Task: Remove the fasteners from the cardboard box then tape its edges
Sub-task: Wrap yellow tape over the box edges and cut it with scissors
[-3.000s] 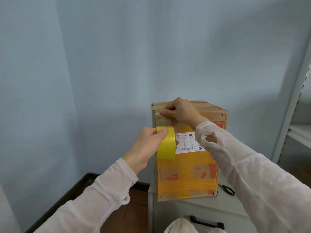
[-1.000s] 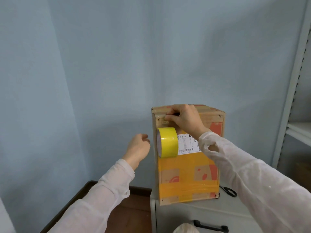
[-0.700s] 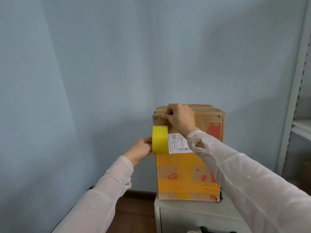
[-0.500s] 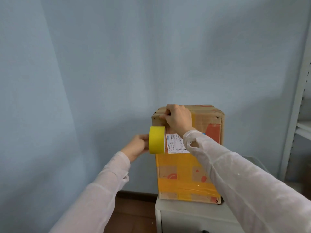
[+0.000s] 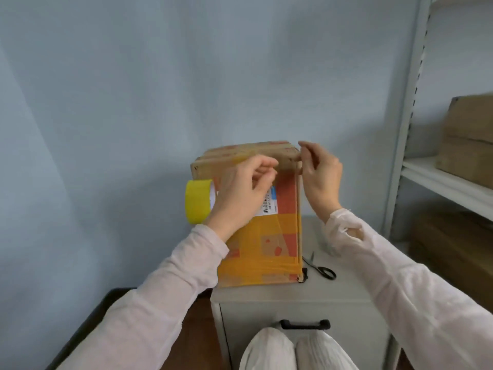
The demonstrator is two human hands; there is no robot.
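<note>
Right, cardboard box (image 5: 266, 236) stands on the cabinet (image 5: 346, 289) at 12 o'clock, likely light, stiff, dentable (tape roll (image 5: 196, 201) hangs at its 9 o'clock), so hold corners: right hand (image 5: 322, 177) pinches the 1 o'clock corner, left hand (image 5: 237, 193) curled on front, grasp unclear.

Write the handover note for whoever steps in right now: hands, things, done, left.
Left hand: fingers curled in front of the cardboard box; whether they pinch tape is unclear.
Right hand: pinches the box's upper right corner.
Tape roll: hangs at the box's upper left side, with no hand gripping it.
Scissors: lie on the cabinet, right of the box.
Done: yellow tape bands cross the front face.
Left: the upper edges look mostly bare. Fasteners cannot be made out.
</note>
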